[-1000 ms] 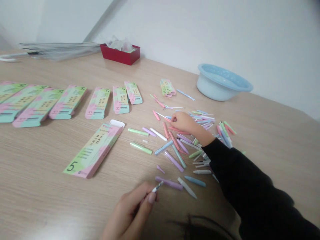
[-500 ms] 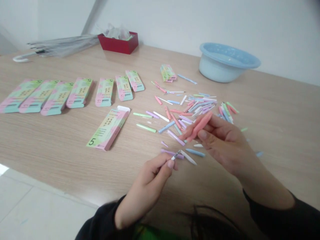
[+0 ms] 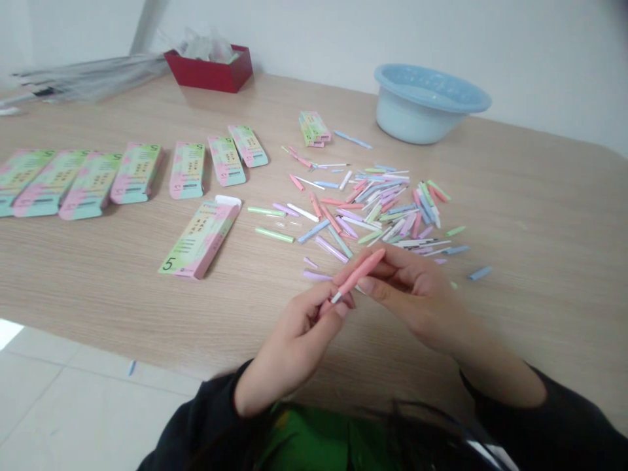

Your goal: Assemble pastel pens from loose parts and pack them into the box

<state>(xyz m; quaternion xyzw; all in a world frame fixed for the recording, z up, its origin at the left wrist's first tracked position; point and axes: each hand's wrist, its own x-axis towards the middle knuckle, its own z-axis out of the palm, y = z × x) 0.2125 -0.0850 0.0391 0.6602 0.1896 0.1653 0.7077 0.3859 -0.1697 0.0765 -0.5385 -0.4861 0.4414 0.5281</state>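
My right hand (image 3: 417,291) pinches a pink pen barrel (image 3: 362,271) between thumb and fingers, its tapered end pointing up and right. A thin white pen refill (image 3: 336,297) shows at the barrel's lower end, in line with it. My left hand (image 3: 301,333) grips that refill with curled fingers; most of its length is hidden. Just beyond both hands lies a loose heap of pastel pen parts (image 3: 387,203) in pink, blue, green, purple and white. Left of the hands, a slim printed carton (image 3: 199,239) marked 5 lies with its far flap open.
Several similar cartons (image 3: 187,170) lie in a row at the left, and a small stack (image 3: 314,127) lies farther back. Along the wall stand a red box (image 3: 209,70) with plastic bags, a blue basin (image 3: 426,104) and a clear umbrella (image 3: 98,78). A blue piece (image 3: 132,367) lies on the floor.
My right hand has come down and left, bringing the pink barrel over the end of the refill in my left hand. The camera view has shifted slightly.
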